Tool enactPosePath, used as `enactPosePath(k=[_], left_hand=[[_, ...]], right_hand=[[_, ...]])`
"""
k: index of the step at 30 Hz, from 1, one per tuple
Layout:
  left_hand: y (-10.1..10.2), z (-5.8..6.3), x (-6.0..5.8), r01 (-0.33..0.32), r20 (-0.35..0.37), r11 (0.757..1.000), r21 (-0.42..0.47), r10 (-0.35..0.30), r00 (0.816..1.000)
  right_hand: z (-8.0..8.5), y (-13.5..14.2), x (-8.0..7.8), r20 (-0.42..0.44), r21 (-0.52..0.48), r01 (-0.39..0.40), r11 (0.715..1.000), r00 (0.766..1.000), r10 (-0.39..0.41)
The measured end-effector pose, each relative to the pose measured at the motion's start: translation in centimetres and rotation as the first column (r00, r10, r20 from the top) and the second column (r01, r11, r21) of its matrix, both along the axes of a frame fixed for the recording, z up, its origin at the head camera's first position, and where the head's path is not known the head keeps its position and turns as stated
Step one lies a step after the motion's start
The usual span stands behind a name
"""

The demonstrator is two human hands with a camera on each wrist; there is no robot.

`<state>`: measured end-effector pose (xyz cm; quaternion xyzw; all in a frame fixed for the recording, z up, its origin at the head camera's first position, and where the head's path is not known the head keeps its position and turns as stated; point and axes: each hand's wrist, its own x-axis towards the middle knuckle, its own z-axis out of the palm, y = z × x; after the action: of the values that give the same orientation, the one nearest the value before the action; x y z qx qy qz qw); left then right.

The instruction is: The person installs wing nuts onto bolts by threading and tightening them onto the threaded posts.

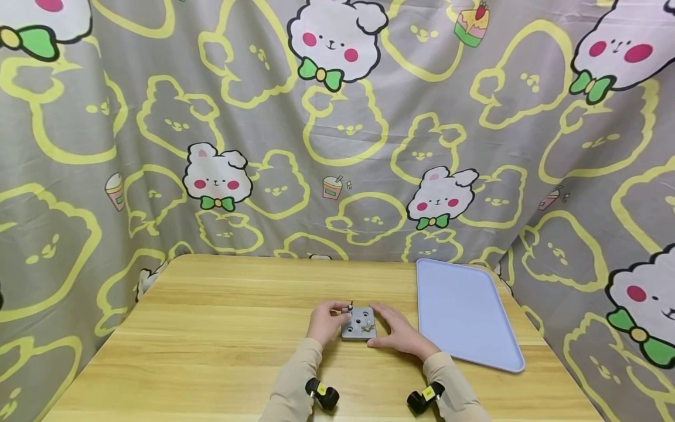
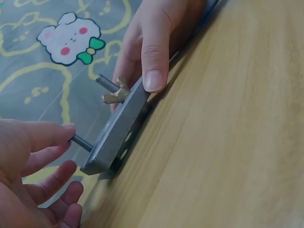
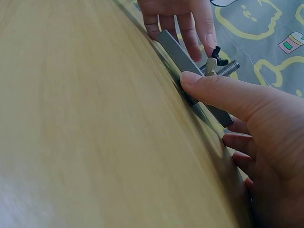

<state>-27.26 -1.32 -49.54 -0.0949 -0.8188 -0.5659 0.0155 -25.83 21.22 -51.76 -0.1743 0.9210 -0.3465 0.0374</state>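
A grey metal plate [image 1: 358,331] with several holes is held just over the wooden table, its edge toward both wrist cameras. My right hand [image 1: 398,334] grips its right side, thumb on the near edge and fingers at the far edge. A brass-coloured wing nut [image 2: 115,95] sits on a threaded bolt [image 2: 107,83] that stands up from the plate. At the plate's far left corner my left hand [image 1: 324,321] pinches a small black wing nut [image 3: 219,57] at the top of a thinner bolt [image 2: 82,143]. Its other fingers hang loosely curled.
A pale blue tray [image 1: 464,316] lies to the right on the wooden table [image 1: 211,328]. Behind and at both sides hangs a grey curtain [image 1: 364,170] with cartoon prints. Each wrist carries a black camera mount.
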Motion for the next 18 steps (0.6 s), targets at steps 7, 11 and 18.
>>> enactPosePath(k=[7, 11, 18], left_hand=[[0.46, -0.31, -0.34, 0.0, -0.006, 1.0, -0.009, 0.0, 1.0], [0.65, -0.29, -0.49, -0.013, 0.008, 1.0, -0.018, 0.013, 1.0], [0.75, -0.63, -1.02, -0.009, -0.002, 0.999, -0.035, 0.009, 1.0]], right_hand=[[-0.06, 0.14, -0.13, -0.001, 0.002, -0.005, 1.0, 1.0, 0.005], [-0.11, 0.25, -0.19, -0.002, 0.004, -0.004, 1.0, 1.0, 0.004], [-0.34, 0.24, -0.2, -0.013, 0.005, -0.014, 1.0, 1.0, 0.014]])
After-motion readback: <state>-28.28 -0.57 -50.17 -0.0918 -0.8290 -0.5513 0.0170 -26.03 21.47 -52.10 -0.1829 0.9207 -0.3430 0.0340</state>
